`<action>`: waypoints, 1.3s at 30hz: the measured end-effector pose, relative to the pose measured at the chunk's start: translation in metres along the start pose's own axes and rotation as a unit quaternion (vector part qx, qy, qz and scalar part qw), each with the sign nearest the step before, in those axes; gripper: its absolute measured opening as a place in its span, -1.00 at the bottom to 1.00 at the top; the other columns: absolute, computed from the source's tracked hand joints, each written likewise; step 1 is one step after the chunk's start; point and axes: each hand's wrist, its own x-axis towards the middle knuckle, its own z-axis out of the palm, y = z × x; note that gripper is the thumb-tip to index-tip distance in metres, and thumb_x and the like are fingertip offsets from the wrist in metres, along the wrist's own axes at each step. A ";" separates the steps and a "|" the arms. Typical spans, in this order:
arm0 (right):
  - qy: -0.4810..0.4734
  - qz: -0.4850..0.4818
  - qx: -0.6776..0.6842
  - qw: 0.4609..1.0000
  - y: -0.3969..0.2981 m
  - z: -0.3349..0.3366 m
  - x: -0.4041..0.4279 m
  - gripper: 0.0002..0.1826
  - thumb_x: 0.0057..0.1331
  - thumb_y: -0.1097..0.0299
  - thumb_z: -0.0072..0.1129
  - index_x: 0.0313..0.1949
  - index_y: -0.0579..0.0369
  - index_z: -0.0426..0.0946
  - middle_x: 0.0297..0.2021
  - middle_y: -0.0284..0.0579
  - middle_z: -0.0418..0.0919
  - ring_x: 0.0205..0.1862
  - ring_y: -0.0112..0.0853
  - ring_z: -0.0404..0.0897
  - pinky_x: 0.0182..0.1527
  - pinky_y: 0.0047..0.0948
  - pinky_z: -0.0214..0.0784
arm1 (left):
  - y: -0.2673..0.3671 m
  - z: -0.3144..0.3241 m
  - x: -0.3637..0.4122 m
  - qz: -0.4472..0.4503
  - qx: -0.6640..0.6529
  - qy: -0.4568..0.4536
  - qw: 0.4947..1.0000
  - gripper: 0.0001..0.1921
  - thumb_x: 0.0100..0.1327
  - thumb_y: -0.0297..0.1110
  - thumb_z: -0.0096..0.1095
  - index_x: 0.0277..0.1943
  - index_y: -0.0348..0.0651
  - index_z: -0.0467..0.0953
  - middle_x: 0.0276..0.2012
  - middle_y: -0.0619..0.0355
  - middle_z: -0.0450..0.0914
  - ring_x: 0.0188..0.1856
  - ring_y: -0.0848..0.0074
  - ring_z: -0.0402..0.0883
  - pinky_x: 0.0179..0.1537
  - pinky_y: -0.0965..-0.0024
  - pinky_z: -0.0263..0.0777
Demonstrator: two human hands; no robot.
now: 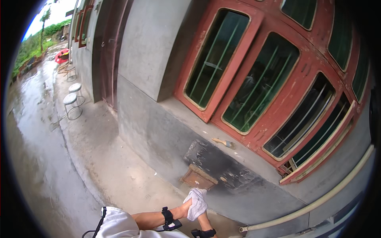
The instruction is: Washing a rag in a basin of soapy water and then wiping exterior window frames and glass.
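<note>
A crumpled white cloth (197,203) is between my two hands near the bottom middle of the view. My left hand (186,208) grips its left side, the wrist wearing a black strap. My right hand (202,214) is mostly covered by the cloth; its forearm comes up from below, also with a black strap, and its fingers are hidden. Just beyond the cloth, a small brown door or panel (198,178) sits low at the grey wall, beside a blackened patch (220,166). A paintbrush with a wooden handle (221,142) lies on the window sill above.
Red-framed windows (256,86) with green bars rise above the sill, one sash ajar at right. A pale pipe (312,205) runs along the wall at lower right. Two round stools (70,98) stand on the concrete walkway at left, beside wet ground (38,125).
</note>
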 end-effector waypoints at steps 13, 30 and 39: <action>-0.017 0.441 0.244 0.864 0.044 -0.055 -0.045 -0.73 0.30 0.30 -0.06 -0.41 0.25 0.50 -0.78 -0.27 0.40 -0.79 -0.61 0.33 -0.77 -0.61 0.07 | 0.084 -0.126 -0.096 0.340 -0.033 0.239 0.909 -0.43 0.31 0.14 -0.24 0.16 -0.12 0.33 0.00 0.04 0.51 0.02 0.33 0.51 0.13 0.21 0.30; 0.154 0.463 0.444 0.752 0.032 0.013 0.030 -0.75 0.29 0.23 -0.06 -0.42 0.13 0.44 -0.79 -0.49 0.09 -0.83 -0.68 -0.01 -0.80 -0.63 -0.22 | -0.140 -0.359 -0.470 0.014 0.005 0.875 0.484 -0.56 0.04 -0.32 -0.10 -0.07 -0.46 0.42 -0.13 -0.14 0.53 -0.09 0.20 0.54 -0.10 0.21 0.40; 0.059 0.455 0.470 0.754 -0.038 0.152 0.141 -0.69 0.19 0.44 0.08 -0.04 0.09 0.43 -0.44 -0.36 0.40 -0.58 -0.62 0.31 -0.62 -0.69 0.09 | -0.043 -0.400 -0.491 0.419 -0.291 0.709 0.487 -0.71 0.10 -0.15 -0.19 -0.29 -0.16 0.39 -0.50 0.15 0.35 -0.51 0.41 0.31 -0.53 0.33 0.17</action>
